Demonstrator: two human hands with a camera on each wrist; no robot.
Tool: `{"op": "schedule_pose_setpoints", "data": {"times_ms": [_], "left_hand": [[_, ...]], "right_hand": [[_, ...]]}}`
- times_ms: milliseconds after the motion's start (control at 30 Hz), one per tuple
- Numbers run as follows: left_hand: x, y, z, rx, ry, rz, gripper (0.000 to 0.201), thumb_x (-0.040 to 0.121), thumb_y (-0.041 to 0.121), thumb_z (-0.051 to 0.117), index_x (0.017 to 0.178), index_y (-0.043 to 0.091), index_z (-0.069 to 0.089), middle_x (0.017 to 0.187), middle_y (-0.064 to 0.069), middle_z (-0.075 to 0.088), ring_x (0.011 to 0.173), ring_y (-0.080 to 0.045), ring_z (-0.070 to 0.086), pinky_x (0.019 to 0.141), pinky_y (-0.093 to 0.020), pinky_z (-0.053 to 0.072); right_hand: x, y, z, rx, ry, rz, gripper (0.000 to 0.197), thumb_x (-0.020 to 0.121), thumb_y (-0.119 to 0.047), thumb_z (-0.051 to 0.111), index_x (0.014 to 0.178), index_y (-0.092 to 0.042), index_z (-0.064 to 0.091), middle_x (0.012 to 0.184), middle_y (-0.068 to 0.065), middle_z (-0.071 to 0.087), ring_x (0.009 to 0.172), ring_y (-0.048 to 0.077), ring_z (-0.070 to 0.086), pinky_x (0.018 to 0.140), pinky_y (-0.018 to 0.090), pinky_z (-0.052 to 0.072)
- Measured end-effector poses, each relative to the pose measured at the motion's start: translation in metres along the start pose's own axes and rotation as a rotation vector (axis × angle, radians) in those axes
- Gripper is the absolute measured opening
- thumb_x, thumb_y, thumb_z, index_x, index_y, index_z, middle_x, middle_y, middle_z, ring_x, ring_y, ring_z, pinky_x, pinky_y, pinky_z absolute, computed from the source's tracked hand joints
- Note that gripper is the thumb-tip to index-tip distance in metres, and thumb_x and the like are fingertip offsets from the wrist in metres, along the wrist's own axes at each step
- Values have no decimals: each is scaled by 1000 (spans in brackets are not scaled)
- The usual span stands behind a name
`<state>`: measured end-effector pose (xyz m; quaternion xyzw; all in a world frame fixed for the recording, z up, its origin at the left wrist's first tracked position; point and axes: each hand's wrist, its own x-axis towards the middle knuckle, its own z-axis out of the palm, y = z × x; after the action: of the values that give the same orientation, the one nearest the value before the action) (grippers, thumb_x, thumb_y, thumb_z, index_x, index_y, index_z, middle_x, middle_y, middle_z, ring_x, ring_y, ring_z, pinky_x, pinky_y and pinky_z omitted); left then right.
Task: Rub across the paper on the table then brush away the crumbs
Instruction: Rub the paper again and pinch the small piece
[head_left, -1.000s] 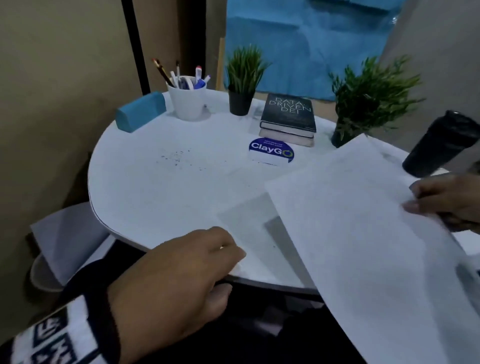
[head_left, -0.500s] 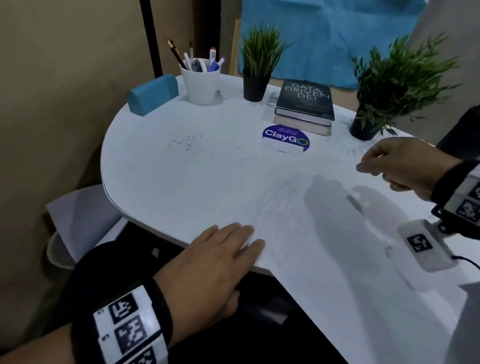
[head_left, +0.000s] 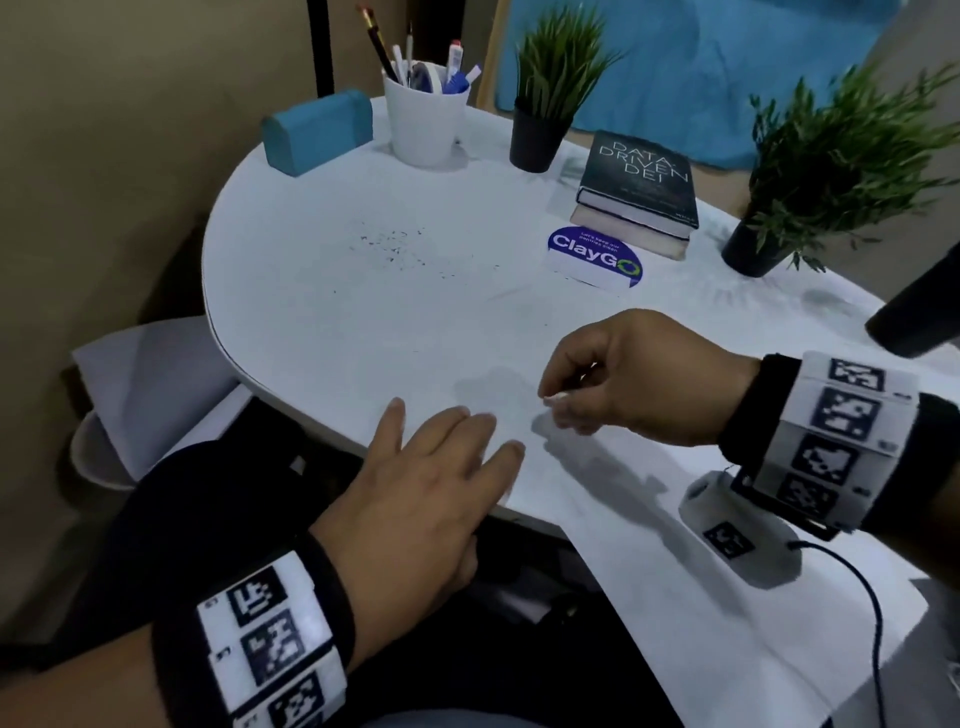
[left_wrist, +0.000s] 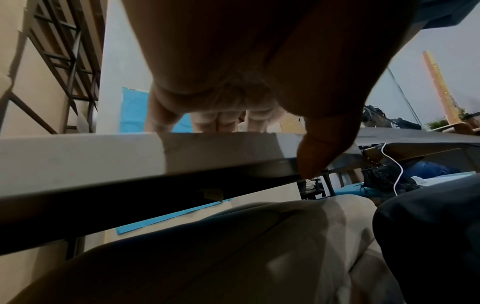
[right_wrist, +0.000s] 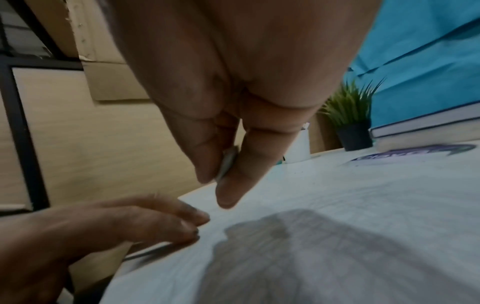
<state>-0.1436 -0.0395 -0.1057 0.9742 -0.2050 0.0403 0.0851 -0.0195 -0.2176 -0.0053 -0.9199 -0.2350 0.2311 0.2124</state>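
A white sheet of paper (head_left: 675, 597) lies on the white round table (head_left: 311, 312) and overhangs its near edge. My left hand (head_left: 441, 467) rests flat on the sheet's near-left corner, fingers straight; in the left wrist view the thumb (left_wrist: 319, 156) hangs over the table edge (left_wrist: 103, 156). My right hand (head_left: 556, 402) hovers just right of it, pinching a small white eraser (head_left: 555, 398) between thumb and finger a little above the paper (right_wrist: 337, 205). The eraser (right_wrist: 228, 162) shows clearly in the right wrist view. Dark crumbs (head_left: 395, 247) are scattered on the table beyond the paper, to the left.
At the back stand a blue case (head_left: 317, 130), a white pen cup (head_left: 426, 119), two potted plants (head_left: 545, 104) (head_left: 831, 171) and stacked books (head_left: 636, 187). A ClayGo sticker (head_left: 595, 257) lies mid-table. A black tumbler (head_left: 919, 312) is at the right, a bin (head_left: 130, 405) beside the table's left.
The paper, held up by my right hand a second ago, now lies flat. My left hand has flattened onto it. My right hand has moved left and nearer, close to the left fingertips.
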Motion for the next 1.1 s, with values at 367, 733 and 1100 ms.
{"op": "schedule_pose_setpoints", "data": {"times_ms": [367, 733, 1100], "left_hand": [[10, 8, 12, 37, 178, 20, 44, 73, 22, 68, 117, 17, 65, 97, 1, 59, 91, -25, 57, 101, -54, 39], [22, 10, 31, -13, 307, 180, 23, 83, 7, 59, 104, 7, 70, 91, -4, 60, 83, -24, 58, 77, -37, 48], [26, 7, 33, -14, 301, 198, 22, 78, 6, 67, 100, 8, 72, 90, -4, 62, 80, -25, 60, 69, -37, 54]], "right_hand": [[26, 4, 19, -147, -39, -106, 10, 80, -31, 77, 87, -25, 73, 67, -26, 65, 61, -3, 62, 66, 21, 53], [39, 5, 21, -224, -29, -166, 10, 79, -35, 76, 83, -26, 76, 76, -13, 72, 75, 3, 65, 73, 23, 53], [48, 4, 18, -256, 0, -138, 12, 78, -37, 77, 79, -25, 74, 71, -13, 70, 70, 4, 64, 71, 27, 54]]}}
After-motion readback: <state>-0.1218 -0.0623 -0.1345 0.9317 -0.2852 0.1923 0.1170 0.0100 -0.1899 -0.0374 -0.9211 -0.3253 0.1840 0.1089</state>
